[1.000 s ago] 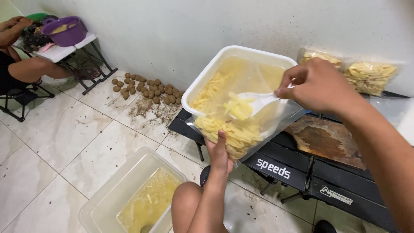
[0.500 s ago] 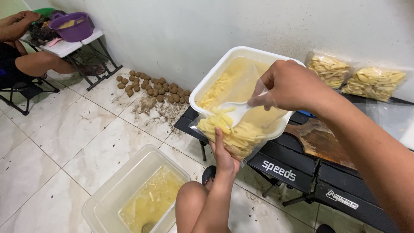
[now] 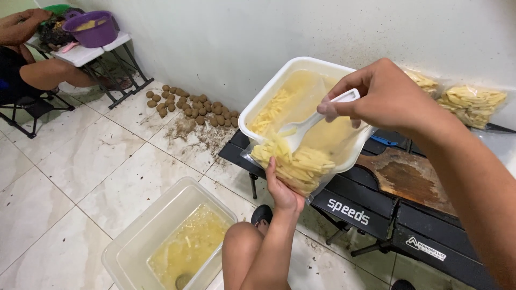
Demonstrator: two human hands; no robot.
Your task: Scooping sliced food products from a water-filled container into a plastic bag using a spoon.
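On the pale tiled floor [image 3: 107, 177], the left hand [image 3: 282, 188] cups the sagging clear bag [image 3: 301, 166] of cut potato sticks from below. Above it, the right hand [image 3: 384, 94] pinches a white scoop [image 3: 309, 126]; the tilted tub [image 3: 293, 99] lies behind the bag. The bag looks heavy, soft and slippery, best supported underneath.

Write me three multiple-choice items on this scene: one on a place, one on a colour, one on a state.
1. Where do the round brown potatoes lie?
A. On the floor by the wall
B. On the black table
C. In the purple bowl

2. What colour is the spoon in the right hand?
A. Red
B. White
C. Black

3. How is the white tub held?
A. Flat on the floor
B. Upside down
C. Tilted, with cut potato strips sliding into a clear bag that the left hand holds

Answers: 1 A, they sit on the tiles; 2 B, it is plain white; 3 C, its open side faces the camera.
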